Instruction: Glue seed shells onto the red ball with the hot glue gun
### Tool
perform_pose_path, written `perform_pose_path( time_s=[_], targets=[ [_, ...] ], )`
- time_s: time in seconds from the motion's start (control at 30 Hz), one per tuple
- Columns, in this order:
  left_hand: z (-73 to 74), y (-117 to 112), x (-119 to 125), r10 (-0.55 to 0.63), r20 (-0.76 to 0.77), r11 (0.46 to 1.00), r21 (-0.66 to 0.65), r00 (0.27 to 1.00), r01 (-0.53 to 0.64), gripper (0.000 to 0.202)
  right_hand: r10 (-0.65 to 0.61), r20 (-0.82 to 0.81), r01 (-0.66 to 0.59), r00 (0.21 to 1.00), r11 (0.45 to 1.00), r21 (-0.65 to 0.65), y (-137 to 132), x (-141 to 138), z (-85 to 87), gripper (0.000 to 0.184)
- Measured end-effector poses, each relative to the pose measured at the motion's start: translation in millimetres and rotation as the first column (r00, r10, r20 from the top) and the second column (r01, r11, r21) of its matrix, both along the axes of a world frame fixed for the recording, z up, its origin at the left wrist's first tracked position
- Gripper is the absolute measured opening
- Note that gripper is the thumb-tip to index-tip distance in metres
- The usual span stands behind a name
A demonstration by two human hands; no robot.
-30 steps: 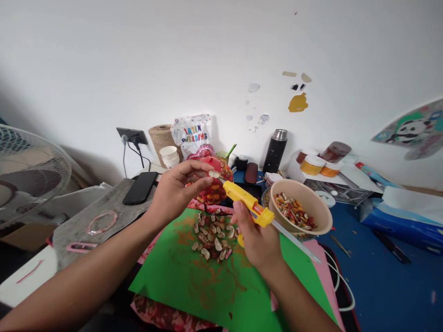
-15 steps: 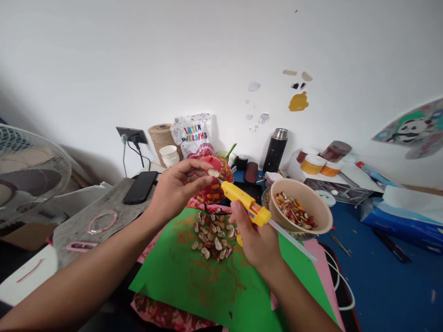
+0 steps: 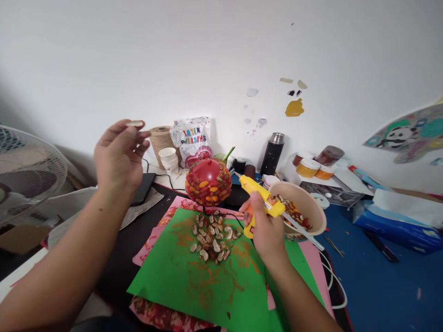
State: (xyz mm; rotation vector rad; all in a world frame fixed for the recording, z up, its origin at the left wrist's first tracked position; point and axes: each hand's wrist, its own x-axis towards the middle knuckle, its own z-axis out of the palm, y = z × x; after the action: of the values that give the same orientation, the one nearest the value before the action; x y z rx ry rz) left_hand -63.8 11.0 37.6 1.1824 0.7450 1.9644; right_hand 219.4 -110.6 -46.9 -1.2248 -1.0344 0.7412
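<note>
My left hand (image 3: pixel 119 150) is raised at the left and pinches a peanut shell half (image 3: pixel 134 123) between thumb and finger. My right hand (image 3: pixel 265 226) grips a yellow hot glue gun (image 3: pixel 261 196), its nozzle tilted up to the left and a clear glue stick (image 3: pixel 304 232) jutting from the back. Between the hands stands a red balloon (image 3: pixel 209 170), its sides covered with red, orange and brown painted shell pieces and its top bare. Loose peanut shells (image 3: pixel 212 237) lie on the green sheet (image 3: pixel 187 286) below it.
A beige bowl (image 3: pixel 320 207) of painted shells stands at the right, with paint jars (image 3: pixel 308 167) behind. A black thermos (image 3: pixel 272 154), twine spool (image 3: pixel 161 138), paper cups (image 3: pixel 168 159) and balloon bag (image 3: pixel 192 133) line the wall. A fan (image 3: pixel 31 170) is at far left.
My left hand has moved left and up, away from the glue gun nozzle, carrying the peanut shell half. My right hand with the glue gun has shifted slightly right. The balloon is now uncovered to view.
</note>
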Motion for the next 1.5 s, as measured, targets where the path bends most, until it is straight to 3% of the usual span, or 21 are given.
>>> perform_pose_path(
  time_s=[0.1, 0.2, 0.37, 0.47, 0.57, 0.67, 0.83, 0.93, 1.1, 1.27, 1.5],
  targets=[
    [-3.4, 9.8, -4.5, 0.049, 0.076, 0.999, -0.013, 0.996, -0.048, 0.023, -0.019, -0.030, 0.019, 0.999, 1.000, -0.011, 2.9, 1.8, -0.1, 0.079],
    [-15.2, 13.8, 10.7, 0.033, 0.048, 0.999, -0.030, 0.998, -0.031, 0.032, -0.031, -0.032, 0.030, 0.999, 0.999, -0.028, 2.9, 0.9, 0.4, 0.081],
    [-32.3, 3.4, 35.8, -0.034, -0.297, 0.999, 0.012, 0.954, 0.039, 0.026, -0.011, -0.044, 0.010, 0.999, 0.999, -0.034, 2.4, -0.7, 0.7, 0.081],
    [-36.2, -6.3, 39.2, 0.004, -0.554, 1.000, 0.003, 0.833, -0.003, 0.025, -0.003, -0.052, 0.002, 0.999, 1.000, -0.029, 2.6, 0.1, -1.7, 0.080],
    [-37.1, -14.3, 42.6, 0.100, -0.766, 0.995, 0.093, 0.635, -0.045, 0.023, 0.012, -0.045, -0.013, 0.999, 1.000, -0.028, 2.0, 0.6, -4.2, 0.080],
    [-38.4, -20.5, 49.9, 0.193, -0.870, 0.978, 0.206, 0.454, -0.022, 0.024, 0.023, -0.047, -0.025, 0.999, 0.999, -0.037, 0.8, 0.0, -4.7, 0.081],
    [-43.2, -24.6, 59.3, 0.313, -0.911, 0.950, 0.306, 0.271, -0.067, 0.018, 0.049, -0.034, -0.050, 0.998, 0.998, -0.027, -0.8, -1.4, -2.0, 0.082],
    [-43.7, -23.9, 61.5, 0.404, -0.904, 0.914, 0.406, 0.140, -0.009, 0.007, 0.054, -0.029, -0.055, 0.998, 0.998, -0.023, -1.4, -1.1, -0.8, 0.081],
    [-42.0, -21.9, 65.1, 0.505, -0.863, 0.861, 0.504, -0.006, 0.070, 0.010, 0.047, 0.024, -0.048, 0.999, 0.998, 0.051, -2.2, -0.8, 0.1, 0.075],
    [-42.3, -21.6, 68.2, 0.531, -0.842, 0.847, 0.526, -0.091, 0.074, 0.012, 0.072, 0.075, -0.078, 0.995, 0.994, 0.073, -3.6, -1.0, 1.6, 0.071],
    [-44.0, -21.8, 73.1, 0.540, -0.833, 0.841, 0.536, -0.117, 0.068, 0.017, 0.084, 0.086, -0.090, 0.993, 0.994, 0.070, -5.0, -1.0, 3.2, 0.070]
  ],
)
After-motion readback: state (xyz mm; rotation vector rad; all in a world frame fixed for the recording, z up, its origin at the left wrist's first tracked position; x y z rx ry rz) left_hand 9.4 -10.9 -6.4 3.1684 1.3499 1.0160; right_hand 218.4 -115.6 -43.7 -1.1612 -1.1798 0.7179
